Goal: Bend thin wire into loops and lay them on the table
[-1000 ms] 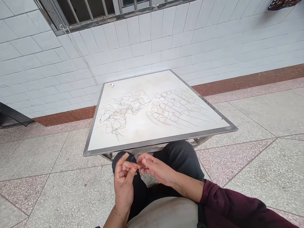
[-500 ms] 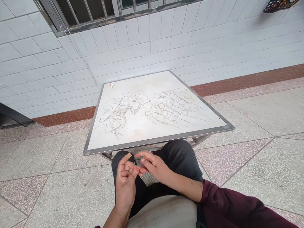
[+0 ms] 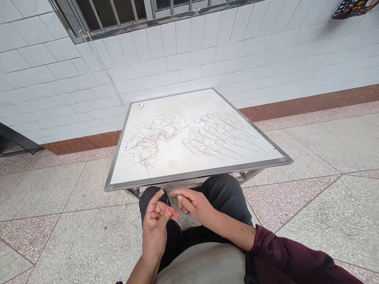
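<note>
My left hand is closed, thumb and fingers pinching a thin wire over my lap. A short bend of the wire rises above the pinch, and a tail hangs below it. A tan strip wraps the tip of the left index finger. Close on the right is my right hand, its index finger stretched toward the wire and its thumb apart. Whether that fingertip touches the wire I cannot tell. On the white table lie a tangle of wavy thin wires at left and several looped wires with long tails at right.
The white table has a grey metal rim and stands against a tiled wall. A small red-and-white item sits at its far left corner. My knees are under the near edge. A barred window is above.
My right thumb and index finger have parted from the wire and spread a little. The left hand keeps its pinch, and the wire's tail now shows below it.
</note>
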The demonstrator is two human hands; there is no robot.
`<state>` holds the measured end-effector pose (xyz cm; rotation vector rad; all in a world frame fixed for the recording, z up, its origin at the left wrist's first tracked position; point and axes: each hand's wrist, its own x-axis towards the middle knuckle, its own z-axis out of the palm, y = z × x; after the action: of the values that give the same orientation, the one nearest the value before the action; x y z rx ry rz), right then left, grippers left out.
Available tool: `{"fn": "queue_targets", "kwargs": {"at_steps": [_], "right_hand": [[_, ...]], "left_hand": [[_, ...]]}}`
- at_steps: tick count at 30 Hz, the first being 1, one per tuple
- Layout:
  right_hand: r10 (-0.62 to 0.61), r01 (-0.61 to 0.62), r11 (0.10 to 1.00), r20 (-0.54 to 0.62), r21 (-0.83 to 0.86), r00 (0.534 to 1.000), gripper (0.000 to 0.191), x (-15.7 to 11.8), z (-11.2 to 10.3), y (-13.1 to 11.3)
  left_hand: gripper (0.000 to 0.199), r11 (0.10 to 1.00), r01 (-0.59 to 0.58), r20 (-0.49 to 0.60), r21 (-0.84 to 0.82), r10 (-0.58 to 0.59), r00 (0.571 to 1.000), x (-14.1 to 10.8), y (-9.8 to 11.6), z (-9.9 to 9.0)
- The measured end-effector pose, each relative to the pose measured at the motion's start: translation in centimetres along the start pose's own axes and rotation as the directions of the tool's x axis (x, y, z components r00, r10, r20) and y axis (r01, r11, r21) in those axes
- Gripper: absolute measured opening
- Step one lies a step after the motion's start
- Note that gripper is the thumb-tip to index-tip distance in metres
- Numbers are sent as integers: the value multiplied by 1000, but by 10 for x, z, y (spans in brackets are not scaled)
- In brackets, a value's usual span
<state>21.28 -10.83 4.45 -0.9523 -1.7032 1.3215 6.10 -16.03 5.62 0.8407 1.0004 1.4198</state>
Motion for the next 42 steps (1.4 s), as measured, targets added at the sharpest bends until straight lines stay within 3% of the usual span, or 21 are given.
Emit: {"fn": "queue_targets", "kwargs": {"at_steps": [10,15,21,27,30,34,39,42], "right_hand": [[-167,155,939,-11,-308,986,31,2,-7,5],[-179,156,932,-42,-328,983,33,4,-8,11],[-280,306,913,133,-269,951,34,14,-17,16],[-364,438,824,257,-359,895,34,21,-15,8],[-350,411,829,221,-379,910,30,22,-11,7],[-266,280,936,94,-211,959,25,22,-12,7],[-299,321,939,163,-124,940,20,24,-12,5],[-236,247,965,125,-89,964,20,24,-8,2]], "left_hand": [[45,996,61,76,61,-66,995,1,-4,1],[43,996,73,61,46,-76,995,4,-6,3],[50,993,114,59,37,-116,991,4,-8,3],[54,988,134,119,75,-142,983,2,-10,1],[53,991,120,99,66,-126,987,2,-10,1],[57,995,102,44,14,-103,994,1,-7,2],[70,988,155,69,27,-156,985,-1,-7,2],[70,988,146,81,40,-149,986,-2,-10,2]]}}
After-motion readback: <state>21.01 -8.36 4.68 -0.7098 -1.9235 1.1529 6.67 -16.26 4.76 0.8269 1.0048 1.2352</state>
